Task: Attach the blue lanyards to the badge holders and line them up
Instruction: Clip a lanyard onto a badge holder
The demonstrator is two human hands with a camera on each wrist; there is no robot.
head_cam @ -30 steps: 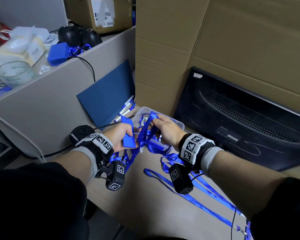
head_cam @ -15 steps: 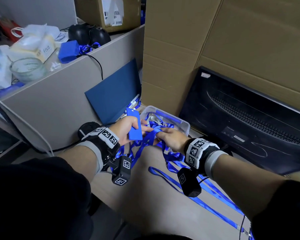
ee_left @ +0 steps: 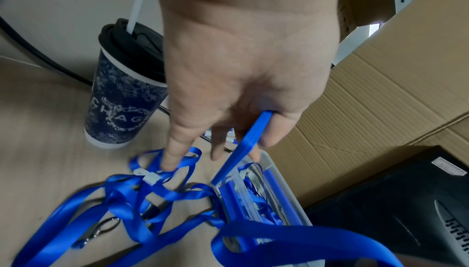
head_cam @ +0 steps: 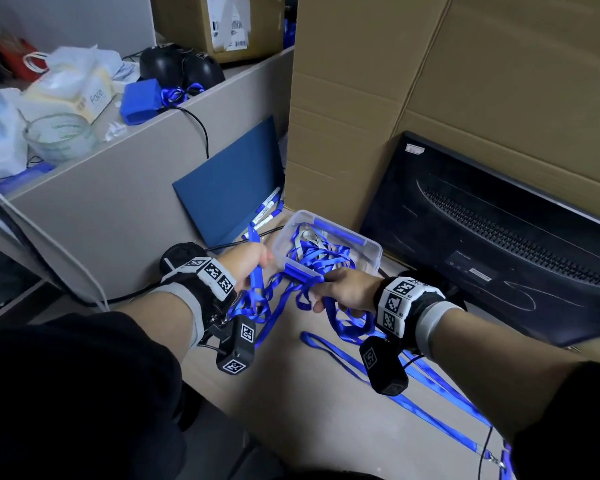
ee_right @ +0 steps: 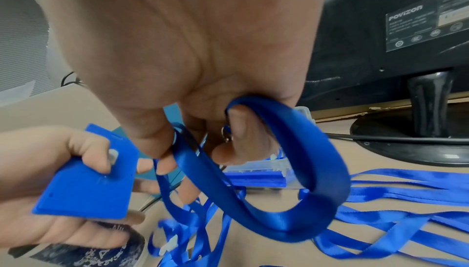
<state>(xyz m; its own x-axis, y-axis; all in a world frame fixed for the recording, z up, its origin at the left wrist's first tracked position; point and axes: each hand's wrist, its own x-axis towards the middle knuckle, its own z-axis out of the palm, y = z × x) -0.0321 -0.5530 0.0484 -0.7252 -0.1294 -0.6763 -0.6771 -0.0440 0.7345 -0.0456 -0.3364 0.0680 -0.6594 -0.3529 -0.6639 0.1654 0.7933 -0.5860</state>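
My left hand (head_cam: 255,259) pinches a flat blue badge holder (ee_right: 86,183); it shows edge-on (ee_left: 242,147) in the left wrist view, just left of a clear plastic box (head_cam: 369,245). My right hand (head_cam: 342,289) grips a loop of blue lanyard (ee_right: 291,171) in front of the box, with a small metal clip (ee_right: 226,133) against its curled fingers. A tangle of more lanyards (head_cam: 321,254) spills out of the box and hangs between my hands. Several lanyards (head_cam: 430,386) lie stretched along the desk under my right forearm.
A black monitor (head_cam: 499,237) stands with its back to me on the right, tall cardboard boxes (head_cam: 430,81) behind it. A dark paper cup with a straw (ee_left: 121,98) stands by my left wrist. A blue folder (head_cam: 232,188) and markers (head_cam: 267,206) lean at the partition.
Both hands have dropped lower and moved apart. The badge holder has turned from face-on to edge-on. My right hand has pulled its lanyard down to the near side of the box.
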